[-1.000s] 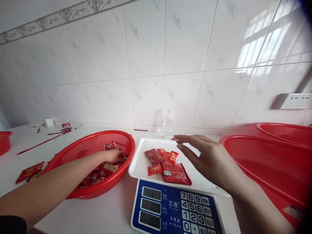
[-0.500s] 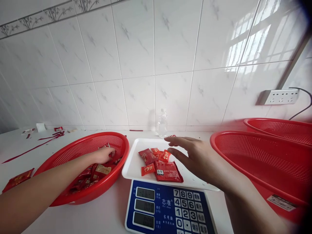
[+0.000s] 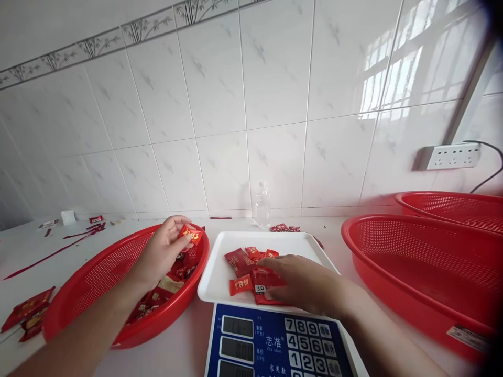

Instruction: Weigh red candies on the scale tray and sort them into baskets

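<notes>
Pinched between my left hand's (image 3: 167, 246) thumb and fingers is a small red snack packet (image 3: 191, 234) with gold lettering, held above the near red basket's right side. Wrapped snacks (image 3: 173, 283) lie in that red basket (image 3: 90, 267). My right hand (image 3: 302, 280) is down on the white scale tray (image 3: 220, 246), its thumb and fingers around a large red packet (image 3: 259, 288) and partly covering it. Beside it on the tray lie a dark red packet (image 3: 239, 262) and several small red packets (image 3: 240, 285).
A blue scale panel (image 3: 267, 335) with keys and displays sits in front of the tray. Behind stands a clear bottle (image 3: 263, 204). Red baskets (image 3: 416, 256) stand at the right. Loose packets (image 3: 29, 309) and a red ribbon (image 3: 51, 256) lie at the left.
My left hand has risen out of the basket's contents with a small red snack packet. My right hand has come down from above the tray onto the large packet.
</notes>
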`<state>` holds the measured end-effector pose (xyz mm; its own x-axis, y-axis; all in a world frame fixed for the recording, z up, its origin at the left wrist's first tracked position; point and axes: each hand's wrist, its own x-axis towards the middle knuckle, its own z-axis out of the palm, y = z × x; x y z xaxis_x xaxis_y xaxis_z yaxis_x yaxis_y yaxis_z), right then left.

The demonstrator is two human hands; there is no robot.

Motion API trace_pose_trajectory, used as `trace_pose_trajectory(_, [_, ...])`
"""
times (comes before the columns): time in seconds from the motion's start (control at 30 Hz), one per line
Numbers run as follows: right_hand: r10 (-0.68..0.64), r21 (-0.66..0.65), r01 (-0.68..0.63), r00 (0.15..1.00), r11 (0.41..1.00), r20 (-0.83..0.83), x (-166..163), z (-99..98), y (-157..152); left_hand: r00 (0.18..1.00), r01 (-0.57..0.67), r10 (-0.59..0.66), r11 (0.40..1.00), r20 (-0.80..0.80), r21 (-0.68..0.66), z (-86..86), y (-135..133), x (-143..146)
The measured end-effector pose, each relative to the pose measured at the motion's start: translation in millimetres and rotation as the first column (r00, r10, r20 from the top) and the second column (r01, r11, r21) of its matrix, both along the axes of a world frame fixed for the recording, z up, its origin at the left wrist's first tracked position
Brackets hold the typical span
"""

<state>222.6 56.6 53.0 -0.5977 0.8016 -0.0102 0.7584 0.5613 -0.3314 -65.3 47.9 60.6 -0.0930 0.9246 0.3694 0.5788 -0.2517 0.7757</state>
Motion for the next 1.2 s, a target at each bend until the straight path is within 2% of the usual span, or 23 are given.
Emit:
trace_pose_trajectory(0.1, [0.002, -0.021, -0.002, 1.0, 1.0, 0.005, -1, -2.0, 2, 0.98, 0.019, -0.058, 0.98, 0.19, 0.199, -17.8, -24, 31])
trace_pose_trajectory(0.17, [-0.003, -0.011, 0.003, 1.0, 1.0, 0.005, -1, -3.4, 3, 0.979, 0.018, -0.091, 0.932, 0.184, 0.362, -39.5, -30, 47])
trace_pose_trajectory(0.23, [-0.015, 0.014, 0.015, 1.0, 1.0, 0.003, -3, -5.1, 4, 0.989, -0.005, -0.073, 0.856, 0.13, 0.517, -61.6, -28, 56])
trace_pose_trajectory(0.37, [-0.067, 0.097, 0.068, 0.998, 0.993, -0.016, -8, -7.1, 4, 0.991, 0.001, -0.088, 0.762, 0.102, 0.648, -91.5, -21, 56])
trace_pose_trajectory(0.43, [-0.106, 0.145, 0.11, 0.994, 0.983, -0.031, -9, -6.2, 3, 0.99, 0.055, -0.129, 0.71, 0.053, 0.702, -99.7, -22, 51])
trace_pose_trajectory(0.5, [-0.165, 0.202, 0.175, 0.984, 0.964, -0.069, -6, -3.6, 3, 0.985, 0.113, -0.17, 0.683, 0.006, 0.722, -104.9, -26, 48])
trace_pose_trajectory(0.6, [-0.293, 0.312, 0.334, 0.94, 0.889, -0.173, 14, 2.6, 4, 0.981, 0.144, -0.195, 0.707, -0.005, 0.693, -106.8, -29, 48])
trace_pose_trajectory(0.73, [-0.493, 0.432, 0.557, 0.83, 0.709, -0.26, 73, 9.6, 5, 0.984, 0.11, -0.173, 0.773, 0.041, 0.625, -102.7, -29, 53])
trace_pose_trajectory(0.83, [-0.611, 0.473, 0.646, 0.751, 0.599, -0.25, 120, 8.3, 7, 0.979, 0.122, -0.195, 0.792, 0.059, 0.598, -100.8, -31, 56])
trace_pose_trajectory(0.93, [-0.676, 0.482, 0.674, 0.708, 0.56, -0.205, 138, -1.9, 10, 0.968, 0.159, -0.244, 0.77, 0.054, 0.618, -101.5, -34, 58])
trace_pose_trajectory(1.0, [-0.65, 0.464, 0.638, 0.743, 0.615, -0.159, 124, -13.7, 13, 0.963, 0.171, -0.264, 0.762, 0.058, 0.625, -102.2, -35, 58])
trace_pose_trajectory(1.03, [-0.604, 0.431, 0.592, 0.787, 0.681, -0.128, 109, -20.2, 15, 0.961, 0.173, -0.27, 0.761, 0.062, 0.625, -102.3, -35, 58])
trace_pose_trajectory(1.13, [-0.378, 0.271, 0.373, 0.925, 0.887, -0.035, 49, -35.0, 17, 0.962, 0.151, -0.259, 0.767, 0.086, 0.623, -101.8, -35, 56])
trace_pose_trajectory(1.2, [-0.196, 0.153, 0.19, 0.98, 0.97, 0.02, 8, -36.5, 16, 0.966, 0.122, -0.236, 0.781, 0.108, 0.612, -101.7, -33, 55])
